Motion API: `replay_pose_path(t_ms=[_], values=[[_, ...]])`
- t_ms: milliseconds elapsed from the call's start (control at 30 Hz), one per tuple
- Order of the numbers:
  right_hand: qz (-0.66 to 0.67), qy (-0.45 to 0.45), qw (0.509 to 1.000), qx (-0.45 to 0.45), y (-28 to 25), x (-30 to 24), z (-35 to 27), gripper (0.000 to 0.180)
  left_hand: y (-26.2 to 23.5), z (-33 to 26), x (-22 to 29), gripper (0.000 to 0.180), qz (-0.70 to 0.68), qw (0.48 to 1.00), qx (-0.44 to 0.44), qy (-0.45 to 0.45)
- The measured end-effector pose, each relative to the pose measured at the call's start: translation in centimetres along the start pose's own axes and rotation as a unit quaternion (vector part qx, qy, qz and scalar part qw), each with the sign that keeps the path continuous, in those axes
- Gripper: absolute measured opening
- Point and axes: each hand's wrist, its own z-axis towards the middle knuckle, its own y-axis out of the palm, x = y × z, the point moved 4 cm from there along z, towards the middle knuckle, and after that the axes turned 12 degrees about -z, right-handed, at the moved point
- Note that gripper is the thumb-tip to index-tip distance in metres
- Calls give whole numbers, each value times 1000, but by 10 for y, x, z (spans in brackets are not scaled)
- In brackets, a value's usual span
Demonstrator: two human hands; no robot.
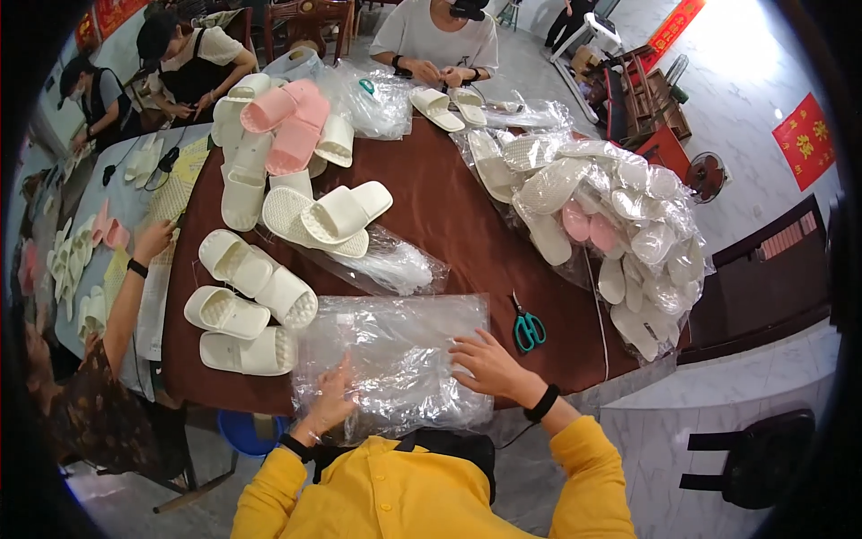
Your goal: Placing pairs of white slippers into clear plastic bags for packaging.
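A stack of clear plastic bags (pixel 413 328) lies flat at the near edge of the brown-covered table (pixel 431 198). My left hand (pixel 334 397) rests on or just over the bags' left side, fingers extended. Over the right side of the stack is my right hand (pixel 489 364), its fingers apart and holding nothing. Teal-handled scissors (pixel 528 332) lie just beyond my right hand. Left of the bags are cream slippers: one pair (pixel 235 310) near me and another pair (pixel 260 278) behind it. Farther back, two more slippers (pixel 332 220) overlap beside folded clear plastic (pixel 395 260).
Bagged slippers (pixel 611 198) form a large heap at the table's right. Pink slippers (pixel 292 126) lie among cream ones at the far left. A co-worker (pixel 435 45) handles slippers across the table; another person's arm (pixel 130 287) reaches over the left table. A blue bucket (pixel 247 436) stands below.
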Motion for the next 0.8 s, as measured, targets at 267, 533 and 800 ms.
replay_pose_path(t_ms=[267, 533, 800], values=[[49, -5, 986, 157, 40, -61, 37, 99, -27, 4, 28, 80, -177, 979, -2, 100], [-14, 41, 988, 151, 56, -63, 45, 95, -112, -16, 136, 33, 4, 953, 298, 44], [-4, 37, 975, 218, 60, -68, 51, 98, 32, -10, 142, 65, 395, 898, -183, 65]])
